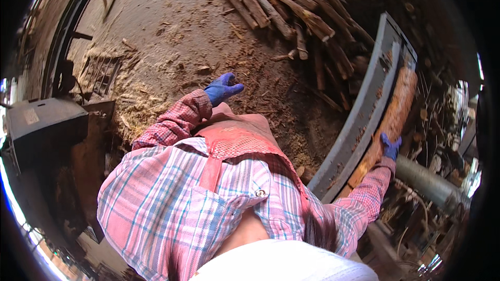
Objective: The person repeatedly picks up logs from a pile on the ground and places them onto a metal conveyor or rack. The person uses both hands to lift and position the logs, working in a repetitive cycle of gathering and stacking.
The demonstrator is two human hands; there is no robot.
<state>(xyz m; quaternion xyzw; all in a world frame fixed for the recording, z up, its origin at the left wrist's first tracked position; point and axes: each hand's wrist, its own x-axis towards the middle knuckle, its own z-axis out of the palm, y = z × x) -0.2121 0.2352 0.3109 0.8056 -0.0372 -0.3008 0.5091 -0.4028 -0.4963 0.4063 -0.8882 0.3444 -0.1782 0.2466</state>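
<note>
A long, peeled orange-brown log (391,117) lies lengthwise along a grey metal trough (359,117) on my right. My right hand (391,147), in a blue-purple glove, grips the side of the log nearer its lower end. My left hand (224,88), gloved in the same blue, hangs in front of my red apron (237,134). Its thumb stands apart from the bent fingers, and I see nothing between them. Wood bits are scattered along the trough's bed.
A heap of cut logs (297,5) lies on the floor beyond the trough. Bark and sawdust (172,73) cover the ground ahead. To my left stands a dark metal machine housing (49,125). A thick grey pipe (429,179) runs beside my right forearm.
</note>
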